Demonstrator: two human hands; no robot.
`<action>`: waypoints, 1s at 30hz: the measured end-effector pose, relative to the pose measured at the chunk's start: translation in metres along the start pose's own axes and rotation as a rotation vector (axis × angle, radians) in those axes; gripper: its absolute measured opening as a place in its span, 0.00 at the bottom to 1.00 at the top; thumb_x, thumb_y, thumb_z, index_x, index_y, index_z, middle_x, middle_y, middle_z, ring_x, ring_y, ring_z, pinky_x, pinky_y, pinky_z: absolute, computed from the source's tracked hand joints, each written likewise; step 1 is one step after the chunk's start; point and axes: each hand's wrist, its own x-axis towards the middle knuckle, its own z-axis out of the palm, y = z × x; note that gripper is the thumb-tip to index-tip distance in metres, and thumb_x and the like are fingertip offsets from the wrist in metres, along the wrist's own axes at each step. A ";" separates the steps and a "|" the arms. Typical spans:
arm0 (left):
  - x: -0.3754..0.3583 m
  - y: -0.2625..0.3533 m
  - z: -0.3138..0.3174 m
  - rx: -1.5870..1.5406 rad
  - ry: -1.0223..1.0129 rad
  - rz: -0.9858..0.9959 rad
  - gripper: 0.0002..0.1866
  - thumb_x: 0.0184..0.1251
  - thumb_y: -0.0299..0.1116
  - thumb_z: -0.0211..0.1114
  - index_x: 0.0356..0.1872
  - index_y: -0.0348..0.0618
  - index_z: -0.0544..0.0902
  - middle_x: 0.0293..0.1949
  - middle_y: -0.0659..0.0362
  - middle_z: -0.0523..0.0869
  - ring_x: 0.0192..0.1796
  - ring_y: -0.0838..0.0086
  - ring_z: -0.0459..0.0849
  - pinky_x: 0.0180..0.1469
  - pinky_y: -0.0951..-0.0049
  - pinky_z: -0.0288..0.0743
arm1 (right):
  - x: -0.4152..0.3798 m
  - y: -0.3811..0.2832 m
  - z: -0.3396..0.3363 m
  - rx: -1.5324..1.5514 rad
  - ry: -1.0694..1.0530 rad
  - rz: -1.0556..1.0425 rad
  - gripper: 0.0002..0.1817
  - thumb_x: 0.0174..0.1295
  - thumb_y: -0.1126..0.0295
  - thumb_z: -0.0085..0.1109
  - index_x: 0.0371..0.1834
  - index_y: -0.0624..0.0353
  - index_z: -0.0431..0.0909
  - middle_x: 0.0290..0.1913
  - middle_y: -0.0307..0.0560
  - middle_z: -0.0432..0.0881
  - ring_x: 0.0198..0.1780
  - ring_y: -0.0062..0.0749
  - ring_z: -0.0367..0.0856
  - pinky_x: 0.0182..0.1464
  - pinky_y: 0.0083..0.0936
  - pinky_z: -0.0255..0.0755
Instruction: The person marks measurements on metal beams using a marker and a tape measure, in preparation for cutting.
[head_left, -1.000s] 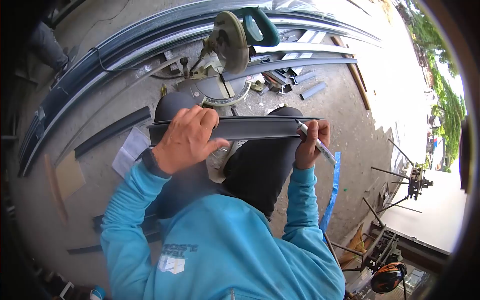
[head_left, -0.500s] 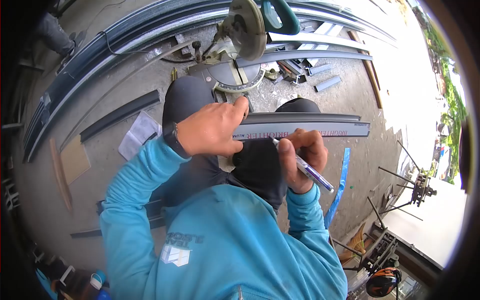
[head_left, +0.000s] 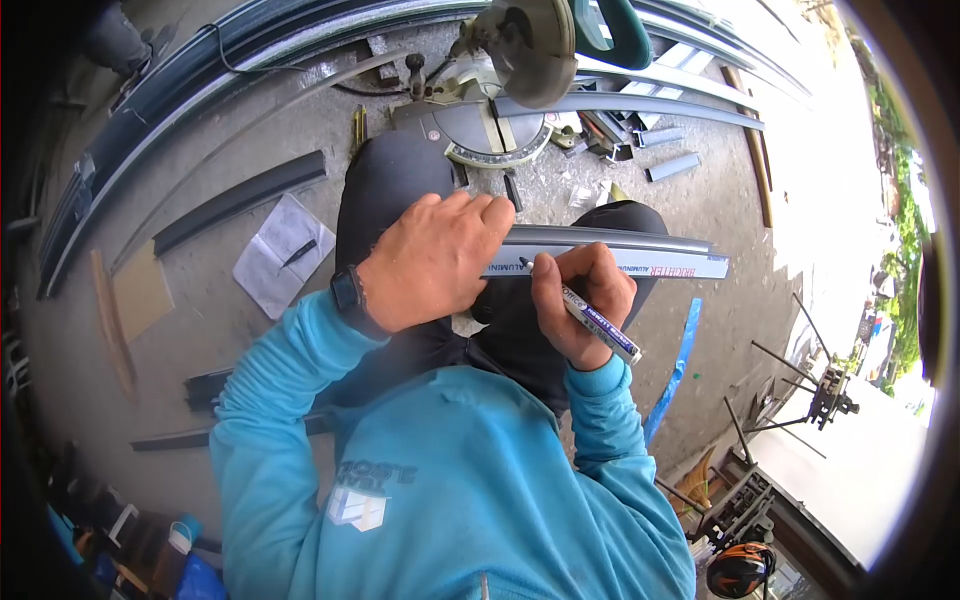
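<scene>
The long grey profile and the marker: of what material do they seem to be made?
The profile looks like coated aluminium: the film stuck on it reads "ALUMINUM", and its uncovered part is even grey. The marker looks like smooth plastic, from its pale printed barrel; coated metal is possible.

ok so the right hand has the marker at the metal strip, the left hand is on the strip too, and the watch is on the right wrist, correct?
The watch is on the left wrist, not the right, as the head view shows. The right hand does have the marker at the metal strip, with the left hand on it too.
</scene>
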 end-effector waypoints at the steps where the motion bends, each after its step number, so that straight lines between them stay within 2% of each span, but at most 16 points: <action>1: 0.000 -0.002 0.001 0.007 0.004 -0.005 0.27 0.48 0.27 0.79 0.46 0.42 0.72 0.40 0.54 0.81 0.45 0.55 0.85 0.44 0.56 0.76 | 0.001 -0.001 0.001 0.002 -0.004 -0.004 0.16 0.61 0.76 0.77 0.27 0.59 0.73 0.20 0.41 0.78 0.19 0.27 0.76 0.24 0.26 0.68; 8: -0.002 -0.003 0.004 0.033 0.003 -0.008 0.27 0.47 0.27 0.80 0.47 0.42 0.72 0.41 0.54 0.81 0.46 0.56 0.85 0.43 0.57 0.74 | -0.002 0.004 -0.002 -0.029 -0.090 -0.064 0.17 0.59 0.79 0.76 0.24 0.58 0.72 0.19 0.42 0.76 0.17 0.30 0.73 0.23 0.29 0.65; 11: -0.002 -0.004 0.004 0.013 -0.002 -0.011 0.28 0.47 0.27 0.80 0.47 0.42 0.72 0.41 0.54 0.81 0.46 0.56 0.85 0.44 0.58 0.74 | 0.000 -0.002 0.005 -0.058 0.000 -0.023 0.17 0.59 0.81 0.74 0.23 0.58 0.71 0.19 0.42 0.75 0.17 0.31 0.72 0.22 0.29 0.64; 20: -0.002 -0.002 0.004 0.009 0.022 -0.004 0.28 0.47 0.27 0.80 0.46 0.43 0.72 0.40 0.55 0.80 0.45 0.57 0.85 0.43 0.57 0.74 | -0.002 0.003 -0.001 -0.023 -0.036 -0.029 0.18 0.59 0.82 0.72 0.23 0.58 0.68 0.19 0.42 0.73 0.17 0.31 0.70 0.22 0.30 0.62; 26: -0.001 -0.002 0.002 0.013 0.018 -0.003 0.28 0.47 0.27 0.80 0.46 0.44 0.71 0.40 0.57 0.80 0.45 0.57 0.84 0.44 0.57 0.73 | -0.002 0.007 0.000 -0.028 0.020 -0.031 0.19 0.59 0.82 0.72 0.23 0.58 0.67 0.18 0.42 0.71 0.17 0.31 0.69 0.22 0.30 0.62; 29: -0.002 0.000 0.004 0.011 0.004 -0.013 0.28 0.46 0.27 0.81 0.46 0.44 0.71 0.40 0.57 0.80 0.45 0.57 0.84 0.44 0.57 0.73 | -0.001 0.008 -0.009 -0.096 -0.090 -0.073 0.18 0.59 0.81 0.72 0.23 0.58 0.68 0.19 0.43 0.73 0.17 0.29 0.71 0.23 0.29 0.64; 30: -0.001 0.000 0.003 0.013 -0.002 -0.018 0.28 0.46 0.27 0.81 0.46 0.44 0.71 0.40 0.57 0.80 0.45 0.58 0.84 0.44 0.57 0.73 | -0.001 0.005 -0.011 -0.065 -0.066 -0.039 0.17 0.60 0.81 0.72 0.24 0.58 0.69 0.19 0.42 0.73 0.18 0.28 0.72 0.23 0.28 0.65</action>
